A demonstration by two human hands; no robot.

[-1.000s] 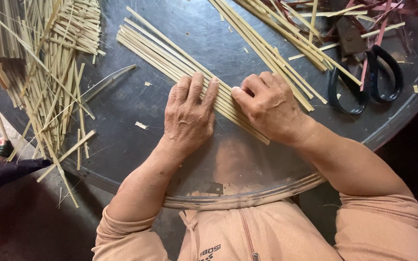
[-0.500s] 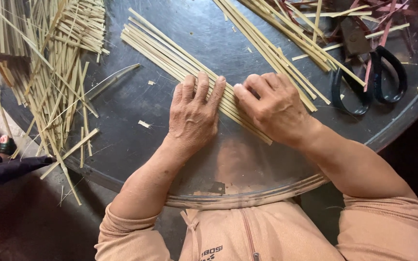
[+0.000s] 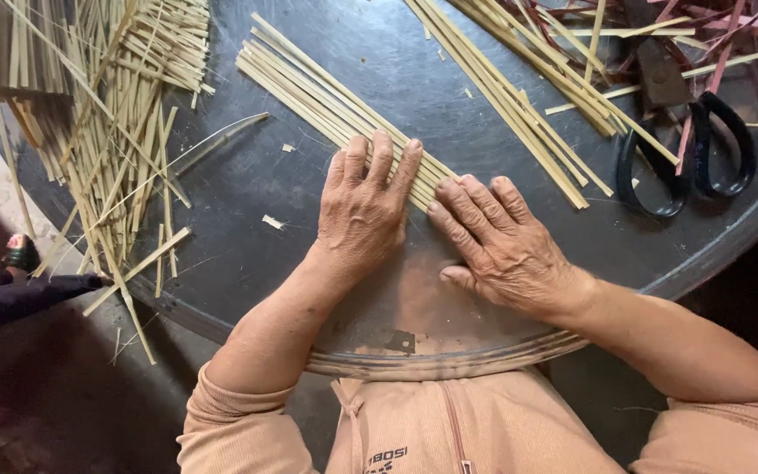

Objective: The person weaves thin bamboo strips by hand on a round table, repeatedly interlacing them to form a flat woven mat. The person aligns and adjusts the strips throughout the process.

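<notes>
While both hands lie flat, the left hand (image 3: 363, 215) and right hand (image 3: 504, 250) press released fingers on a row of bamboo strips (image 3: 326, 92) aligned mid-desk (image 3: 247, 228); loose strips (image 3: 125, 132) remain unsorted at left.

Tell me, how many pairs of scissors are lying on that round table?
1. The black-handled scissors lie at the table's right edge, past the right hand, blades partly buried under bamboo strips. More could be hidden beneath the piles.
</notes>
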